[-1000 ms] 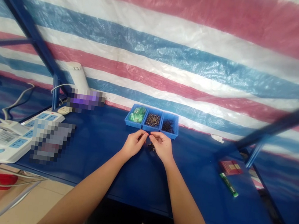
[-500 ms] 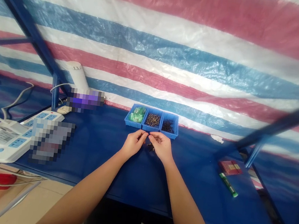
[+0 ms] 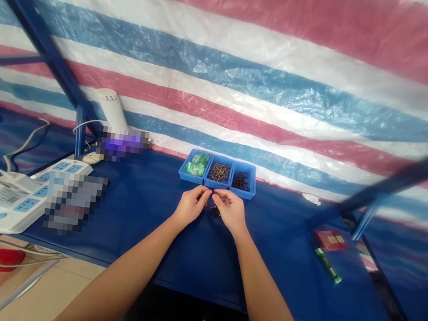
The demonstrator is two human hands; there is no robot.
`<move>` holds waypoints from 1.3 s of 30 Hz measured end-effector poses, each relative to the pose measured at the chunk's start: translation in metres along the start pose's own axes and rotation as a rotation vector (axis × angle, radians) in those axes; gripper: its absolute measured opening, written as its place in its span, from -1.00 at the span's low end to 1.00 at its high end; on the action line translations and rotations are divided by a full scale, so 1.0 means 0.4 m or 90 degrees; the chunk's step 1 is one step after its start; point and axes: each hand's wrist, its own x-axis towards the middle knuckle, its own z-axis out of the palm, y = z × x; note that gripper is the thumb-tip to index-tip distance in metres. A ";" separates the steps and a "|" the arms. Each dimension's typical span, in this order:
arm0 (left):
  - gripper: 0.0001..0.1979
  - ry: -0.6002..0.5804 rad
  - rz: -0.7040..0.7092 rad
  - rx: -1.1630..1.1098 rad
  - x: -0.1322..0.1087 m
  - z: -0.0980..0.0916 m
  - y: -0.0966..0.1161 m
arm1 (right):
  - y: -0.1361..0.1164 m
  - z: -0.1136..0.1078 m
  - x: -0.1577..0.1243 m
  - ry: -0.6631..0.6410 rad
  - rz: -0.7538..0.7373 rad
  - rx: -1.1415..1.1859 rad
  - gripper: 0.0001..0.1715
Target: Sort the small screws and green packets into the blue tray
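Two hands meet at frame centre, just below a row of three small blue bins. Left hand [image 3: 190,205] and right hand [image 3: 232,210] are each pinched, thumb against forefinger, tips nearly touching at the midline. Whatever sits between them is too small to resolve; cannot tell if either hand actually grips a piece. A small dark cluster of parts [image 3: 215,212] lies on the surface [image 3: 142,214] directly under the gap between the hands, partly hidden by the right hand.

Change over the last second: slight. Right hand's fingertips have crept left, closing the gap toward the left hand's; left hand holds position. Dark cluster has not moved. Judgement: fine two-handed fitting or picking at the midline is under way, not a reach to the bins.

Outward: left bin [image 3: 194,166] holds green packets, middle bin [image 3: 219,172] brownish round pieces, right bin [image 3: 241,180] dark pieces. Lower right: a red flat box [image 3: 330,239] and, just beside it, a green pen-like stick [image 3: 327,265]. Left edge: a white power strip [image 3: 17,196] with cables. Behind, filling the upper frame, a red, white and blue striped tarp [image 3: 253,54]. All unchanged from the earlier frames.
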 end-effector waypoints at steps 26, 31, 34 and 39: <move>-0.75 -0.007 -0.003 -0.057 -0.004 0.004 -0.006 | 0.009 -0.007 0.007 0.028 -0.007 0.020 -0.68; -0.77 -0.004 0.000 -0.043 -0.003 0.002 0.001 | 0.008 -0.006 0.004 0.021 -0.008 0.007 -0.69; -0.76 -0.011 0.000 -0.042 -0.002 0.001 0.002 | 0.006 -0.005 0.003 0.020 -0.013 0.003 -0.70; -0.77 -0.008 0.006 -0.064 -0.004 0.007 -0.005 | 0.007 -0.006 0.006 0.027 -0.016 0.002 -0.69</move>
